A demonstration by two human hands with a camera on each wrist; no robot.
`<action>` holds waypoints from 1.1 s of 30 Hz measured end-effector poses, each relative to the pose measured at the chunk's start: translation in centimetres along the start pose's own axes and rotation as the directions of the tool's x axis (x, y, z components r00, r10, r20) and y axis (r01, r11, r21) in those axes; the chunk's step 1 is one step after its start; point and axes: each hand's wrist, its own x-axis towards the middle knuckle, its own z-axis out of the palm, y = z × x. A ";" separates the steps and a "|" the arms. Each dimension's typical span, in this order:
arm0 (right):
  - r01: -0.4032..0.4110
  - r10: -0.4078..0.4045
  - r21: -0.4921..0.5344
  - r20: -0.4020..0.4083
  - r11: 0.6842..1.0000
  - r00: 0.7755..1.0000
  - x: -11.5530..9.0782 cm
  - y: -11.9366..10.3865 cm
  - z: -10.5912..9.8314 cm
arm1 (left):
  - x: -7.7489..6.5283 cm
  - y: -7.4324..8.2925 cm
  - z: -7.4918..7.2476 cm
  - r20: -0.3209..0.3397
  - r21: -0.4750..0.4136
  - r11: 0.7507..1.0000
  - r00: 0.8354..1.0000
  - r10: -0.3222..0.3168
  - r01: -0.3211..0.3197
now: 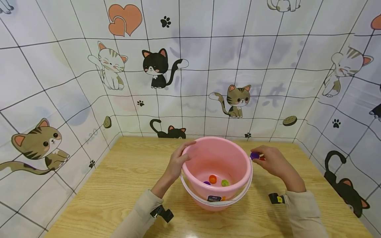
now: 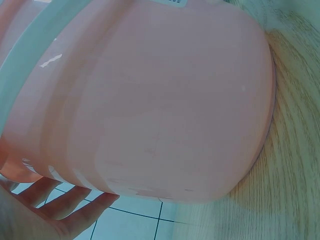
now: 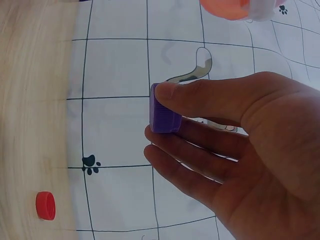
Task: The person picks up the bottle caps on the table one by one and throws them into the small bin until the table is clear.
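Note:
A pink bucket (image 1: 218,150) stands on the wooden table with its white handle (image 1: 214,203) lowered to the near side. My left hand (image 1: 178,161) grips its left rim, thumb over the edge; in the left wrist view the fingers (image 2: 75,205) lie along the outer wall. Inside are an orange cap (image 1: 212,179), a green cap (image 1: 225,182) and a partly hidden purple one (image 1: 206,182). Just right of the bucket, my right hand (image 1: 274,161) pinches a purple bottle cap (image 3: 164,110) between thumb and fingers, above the table. A red cap (image 3: 45,205) lies on the table near that hand.
The wooden table (image 1: 134,172) stretches to both sides of the bucket. A white sheet with grid lines and printed cats (image 1: 156,67) hangs behind it and along both sides.

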 end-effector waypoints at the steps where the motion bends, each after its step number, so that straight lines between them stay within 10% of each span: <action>1: -0.001 0.001 -0.002 0.001 1.000 1.000 0.0 -0.1 -0.1 | 0.0 0.0 0.0 0.000 0.003 1.000 1.000 0.000 0.000; 33: 0.012 -0.012 -0.037 -0.006 0.999 1.000 1.6 -1.9 -2.1 | 0.0 0.0 -0.1 0.013 0.011 1.000 1.000 0.028 -0.028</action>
